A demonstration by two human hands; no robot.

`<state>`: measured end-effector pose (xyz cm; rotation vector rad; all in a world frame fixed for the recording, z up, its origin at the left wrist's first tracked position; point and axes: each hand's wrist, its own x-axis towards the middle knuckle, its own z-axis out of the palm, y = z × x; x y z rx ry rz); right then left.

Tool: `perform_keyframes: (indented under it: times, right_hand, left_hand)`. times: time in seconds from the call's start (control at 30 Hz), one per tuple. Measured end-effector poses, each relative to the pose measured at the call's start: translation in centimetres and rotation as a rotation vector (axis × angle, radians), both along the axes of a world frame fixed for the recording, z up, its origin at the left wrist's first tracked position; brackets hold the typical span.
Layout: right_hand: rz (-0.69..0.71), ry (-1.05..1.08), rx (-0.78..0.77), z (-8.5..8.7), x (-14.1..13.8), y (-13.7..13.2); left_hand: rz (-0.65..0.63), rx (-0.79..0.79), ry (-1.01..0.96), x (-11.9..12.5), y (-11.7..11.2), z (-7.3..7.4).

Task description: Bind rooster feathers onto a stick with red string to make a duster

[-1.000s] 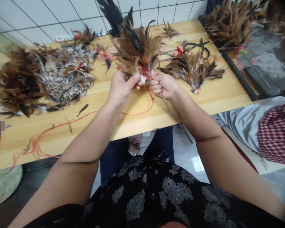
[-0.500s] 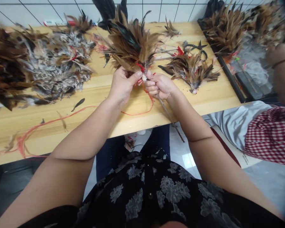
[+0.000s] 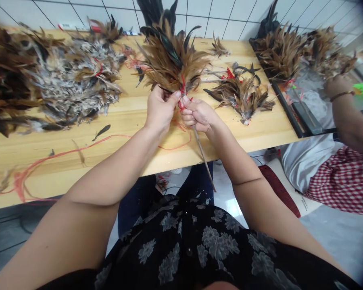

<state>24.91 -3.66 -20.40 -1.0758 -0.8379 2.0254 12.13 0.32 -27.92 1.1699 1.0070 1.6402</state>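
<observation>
Between my hands stands a feather duster (image 3: 175, 60), a spray of brown and dark glossy feathers on a thin wooden stick (image 3: 203, 155). My right hand (image 3: 196, 112) is closed round the stick just below the feathers. My left hand (image 3: 163, 106) pinches at the base of the feathers, thumb against the fingers. Red string (image 3: 183, 86) wraps the base there, and its loose length (image 3: 69, 153) trails left across the wooden table (image 3: 133, 161). What exactly lies under my left fingertips is partly hidden.
Piles of loose feathers (image 3: 75, 80) cover the table's left. To the right lie a feather bundle (image 3: 243, 94) and scissors (image 3: 252, 70). Beyond them, a co-worker's hand (image 3: 339, 86) is near a black-edged tray (image 3: 286, 106) and more feathers. A tiled wall (image 3: 218, 16) runs behind.
The stick's lower end has swung left and points more steeply down. My right hand has shifted slightly left and down, while my left still pinches the feather base. The view has turned slightly right.
</observation>
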Motion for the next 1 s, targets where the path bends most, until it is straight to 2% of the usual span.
perform_keyframes:
  times: [0.17,0.3,0.37,0.47,0.53,0.63,0.77,0.87,1.0]
  right_hand:
    - [-0.013,0.007,0.003,0.0,0.1,0.1]
    - [-0.012,0.051,0.024,0.1,0.9,0.4]
    - [-0.042,0.056,0.04,0.2,1.4,0.5]
    - [-0.1,0.041,0.065,0.6,2.1,0.4]
    - [-0.129,0.035,0.068,0.7,2.5,0.4]
    - [-0.155,0.02,0.073,0.8,2.8,0.5]
    - [-0.161,-0.018,0.086,0.9,2.6,0.5]
    - [-0.168,-0.038,0.095,1.2,2.2,0.5]
    - [-0.17,-0.038,0.098,1.5,2.0,0.5]
  left_hand:
    - [-0.058,-0.015,-0.049,0.0,-0.2,0.3]
    - [-0.164,-0.085,-0.038,-0.3,-1.4,1.6]
    - [-0.273,-0.155,-0.027,-0.3,-2.3,2.4]
    - [-0.518,-0.299,0.01,-0.3,-3.3,3.5]
    - [-0.607,-0.374,0.045,-0.6,-3.6,4.1]
    - [-0.547,-0.404,0.066,-1.3,-3.3,5.1]
    - [-0.406,-0.345,0.085,-2.1,-2.7,6.3]
    - [-0.343,-0.297,0.077,-2.0,-2.5,6.5]
    - [-0.322,-0.272,0.059,-1.9,-2.5,6.4]
